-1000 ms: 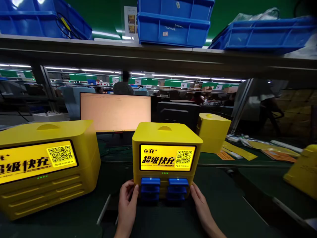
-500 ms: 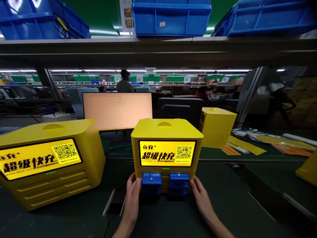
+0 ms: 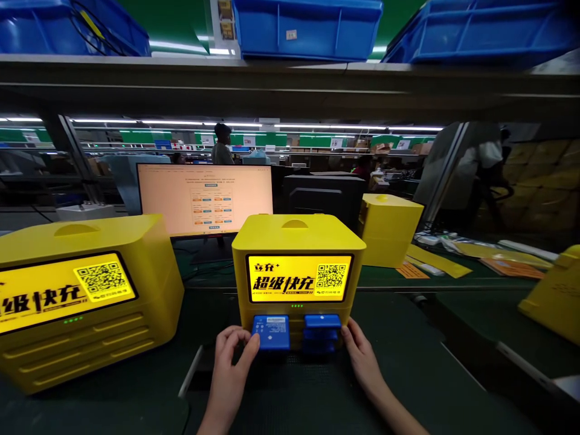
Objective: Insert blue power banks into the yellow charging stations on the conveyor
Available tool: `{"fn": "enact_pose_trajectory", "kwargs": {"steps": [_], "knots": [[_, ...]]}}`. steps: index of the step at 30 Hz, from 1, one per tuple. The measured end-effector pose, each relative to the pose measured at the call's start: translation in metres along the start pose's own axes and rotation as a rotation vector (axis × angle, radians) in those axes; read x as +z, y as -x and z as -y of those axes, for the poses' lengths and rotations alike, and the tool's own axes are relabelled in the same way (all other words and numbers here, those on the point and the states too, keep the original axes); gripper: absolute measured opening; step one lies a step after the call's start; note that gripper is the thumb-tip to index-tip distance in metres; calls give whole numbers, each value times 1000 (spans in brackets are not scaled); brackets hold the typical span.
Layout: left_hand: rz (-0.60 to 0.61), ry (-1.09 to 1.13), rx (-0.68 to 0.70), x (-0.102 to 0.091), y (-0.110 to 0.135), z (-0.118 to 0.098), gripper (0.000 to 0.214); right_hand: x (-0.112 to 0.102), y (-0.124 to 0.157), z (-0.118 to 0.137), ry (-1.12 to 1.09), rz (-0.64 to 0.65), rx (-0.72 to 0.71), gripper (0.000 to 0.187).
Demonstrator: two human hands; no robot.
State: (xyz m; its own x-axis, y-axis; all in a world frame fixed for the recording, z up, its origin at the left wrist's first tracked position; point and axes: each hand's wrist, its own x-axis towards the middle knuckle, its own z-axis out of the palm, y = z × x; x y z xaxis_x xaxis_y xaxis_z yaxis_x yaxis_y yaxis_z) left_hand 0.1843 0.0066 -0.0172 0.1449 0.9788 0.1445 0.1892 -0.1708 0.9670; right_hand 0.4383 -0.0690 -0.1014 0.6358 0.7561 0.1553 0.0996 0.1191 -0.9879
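A yellow power bank station (image 3: pixel 296 232) with a lit screen and green lights stands in front of me. From its left slot column a blue power bank (image 3: pixel 270 339) sticks out, its labelled top showing. My left hand (image 3: pixel 233 353) pinches that power bank's left edge, thumb on top and fingers curled. Several more blue power banks (image 3: pixel 321 323) are stacked in the right column, partly out. My right hand (image 3: pixel 361 353) holds the station's lower right side, thumb near the front and other fingers partly hidden.
A second lit yellow station (image 3: pixel 170 266) is at left, a plain yellow housing (image 3: pixel 389 232) behind right, another (image 3: pixel 555 296) far right. A monitor (image 3: pixel 172 193) stands behind. Blue bins (image 3: pixel 308 36) line the overhead shelf. Yellow and orange sheets (image 3: pixel 441 260) lie at right.
My left hand has moved from the station's side onto the left power bank, which now sticks out farther. The monitor's page has filled with panels. The view has shifted slightly right.
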Motion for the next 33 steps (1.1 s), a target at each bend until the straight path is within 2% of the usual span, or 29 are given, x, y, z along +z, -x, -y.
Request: {"fn": "enact_pose_trajectory", "kwargs": {"steps": [4,8,12,16,25,33], "knots": [[275,77,-83,-4,-6,2,56,1,0,2,5,-15,3,69],[366,165,-148,-3,-6,6,66,0,2,6,6,-1,11,70],[376,216,-184,-1,-3,8,70,0,4,9,7,8,31,74],[374,223,-174,-2,-3,11,66,-1,3,9,13,5,45,78],[353,247,-230,-2,-2,3,73,-1,2,6,7,11,33,75],[309,251,-231,-3,1,-1,65,0,1,5,-9,-3,13,70]]}}
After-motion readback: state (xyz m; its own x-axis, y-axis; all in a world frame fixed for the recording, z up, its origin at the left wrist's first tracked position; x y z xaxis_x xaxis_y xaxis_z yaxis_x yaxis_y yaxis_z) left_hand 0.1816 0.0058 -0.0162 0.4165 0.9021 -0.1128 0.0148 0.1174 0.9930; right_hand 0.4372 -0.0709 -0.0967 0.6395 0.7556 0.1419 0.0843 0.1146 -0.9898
